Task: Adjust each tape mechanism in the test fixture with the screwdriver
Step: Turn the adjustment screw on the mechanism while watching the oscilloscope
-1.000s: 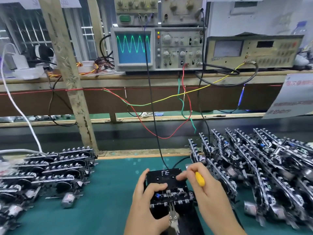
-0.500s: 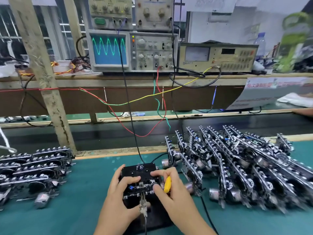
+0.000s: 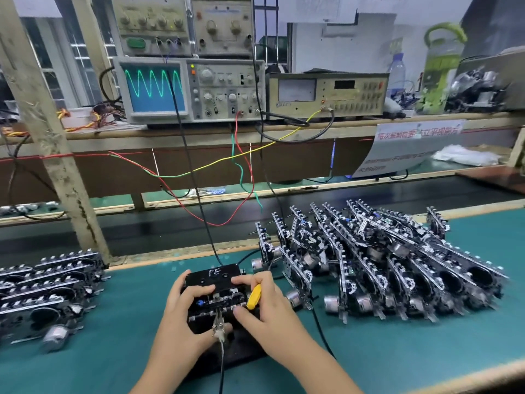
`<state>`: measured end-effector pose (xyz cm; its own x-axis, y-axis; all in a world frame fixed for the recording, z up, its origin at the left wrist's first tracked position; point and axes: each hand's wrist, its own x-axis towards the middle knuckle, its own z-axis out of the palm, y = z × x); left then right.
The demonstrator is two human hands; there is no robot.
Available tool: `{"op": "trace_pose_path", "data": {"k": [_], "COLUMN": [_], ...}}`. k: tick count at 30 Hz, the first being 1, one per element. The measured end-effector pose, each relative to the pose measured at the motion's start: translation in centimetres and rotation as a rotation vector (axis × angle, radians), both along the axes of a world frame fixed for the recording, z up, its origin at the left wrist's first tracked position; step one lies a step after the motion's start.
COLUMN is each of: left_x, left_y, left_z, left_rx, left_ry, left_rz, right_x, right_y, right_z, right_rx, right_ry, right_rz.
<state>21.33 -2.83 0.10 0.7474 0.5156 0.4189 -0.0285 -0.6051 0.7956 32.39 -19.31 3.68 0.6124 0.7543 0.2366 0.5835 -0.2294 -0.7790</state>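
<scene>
A person's two hands work at a green desk [image 3: 397, 351], seen from above and behind. At the near centre sits a black test fixture [image 3: 214, 280] marked "FE", with a tape mechanism [image 3: 218, 304] seated in its front part. The left hand [image 3: 181, 317] grips the fixture's left side, fingers curled over the top and thumb near a metal clip [image 3: 219, 327] at the front. The right hand [image 3: 264, 305] holds a yellow-handled screwdriver [image 3: 253, 292], fingers curled round it; its tip is hidden among the mechanism's parts.

Open green surface lies to the left of the fixture and along the near right, up to the desk's pale front edge at the lower right. A black cable [image 3: 319, 328] runs from under the right hand toward that edge.

Just right of the fixture, a dense pile of tape mechanisms [image 3: 383, 268] leans in rows, crowding the right hand's side. A flatter stack of mechanisms [image 3: 48, 291] lies well to the left, at the frame's edge.

Behind the desk's far edge runs a dark channel, then a wooden post [image 3: 56, 155] at the left. A shelf above carries an oscilloscope [image 3: 190, 91] showing a green wave, and a beige meter unit [image 3: 329, 93] beside it. Red, green, yellow and black wires [image 3: 235, 172] hang down from them toward the fixture.
</scene>
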Motion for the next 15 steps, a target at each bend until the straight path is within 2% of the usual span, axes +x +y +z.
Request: {"op": "trace_pose_path", "data": {"k": [15], "left_x": [0.33], "left_y": [0.35], "left_z": [-0.34], "left_rx": [-0.026], "left_ry": [0.013], "left_rz": [-0.017], "right_x": [0.39], "right_y": [0.62], "right_z": [-0.28], "right_rx": [0.075], "right_ry": [-0.023], "right_rz": [-0.040]}}
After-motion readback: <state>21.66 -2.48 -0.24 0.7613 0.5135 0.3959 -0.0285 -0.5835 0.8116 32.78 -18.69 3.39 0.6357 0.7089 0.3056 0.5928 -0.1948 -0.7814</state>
